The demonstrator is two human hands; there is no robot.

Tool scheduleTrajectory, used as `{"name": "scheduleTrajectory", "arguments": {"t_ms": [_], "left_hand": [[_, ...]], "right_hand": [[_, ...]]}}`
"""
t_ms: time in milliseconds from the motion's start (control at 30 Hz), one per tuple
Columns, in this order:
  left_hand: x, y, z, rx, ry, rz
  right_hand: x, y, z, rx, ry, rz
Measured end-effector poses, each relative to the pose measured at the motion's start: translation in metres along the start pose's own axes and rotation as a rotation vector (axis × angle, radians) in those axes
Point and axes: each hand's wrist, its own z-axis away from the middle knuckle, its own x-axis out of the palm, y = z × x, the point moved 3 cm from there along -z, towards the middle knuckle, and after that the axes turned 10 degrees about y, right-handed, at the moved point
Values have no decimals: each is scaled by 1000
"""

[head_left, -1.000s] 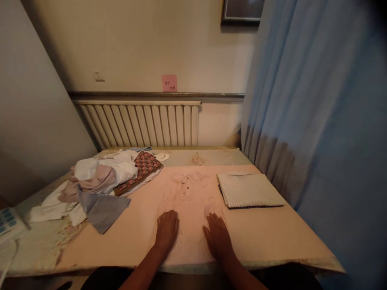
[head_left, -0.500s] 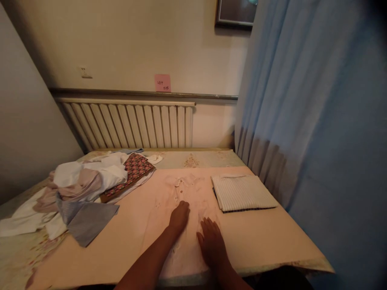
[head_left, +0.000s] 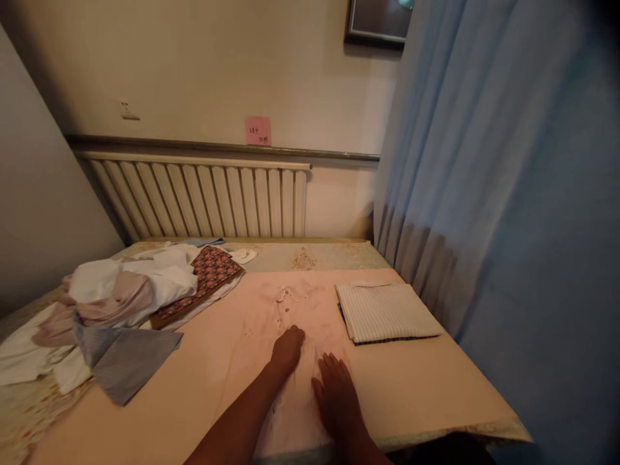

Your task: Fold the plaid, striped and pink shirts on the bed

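Observation:
A pale pink garment with a small buttoned collar lies spread flat on the peach cloth of the table. My left hand rests on its middle, fingers curled down onto the fabric, and whether it grips the cloth does not show. My right hand lies flat and open on the garment's lower part, just right of the left hand. A folded striped shirt sits to the right of the garment, beyond my right hand.
A heap of crumpled white, mauve and grey clothes lies at the left, with a red patterned piece beside it. A radiator lines the far wall. A blue curtain hangs close along the table's right side.
My left hand slid forward and to the right up the pink garment, ending next to the right hand. The right hand barely moved. The view swung to the right.

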Motion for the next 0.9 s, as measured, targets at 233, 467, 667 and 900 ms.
{"name": "scheduleTrajectory", "arguments": {"t_ms": [233,467,667,900], "left_hand": [[-1,-2,-5,-17,-1,-28],[0,-1,-7,-78,29,-85],[3,-1,-7,-117,50,-124],[-8,13,2,-85,167,-146]], "right_hand": [[0,-1,0,-21,31,-12],[0,0,-2,-2,10,4],[-1,-1,-4,11,7,-19],[1,-1,-1,16,17,-28]]}}
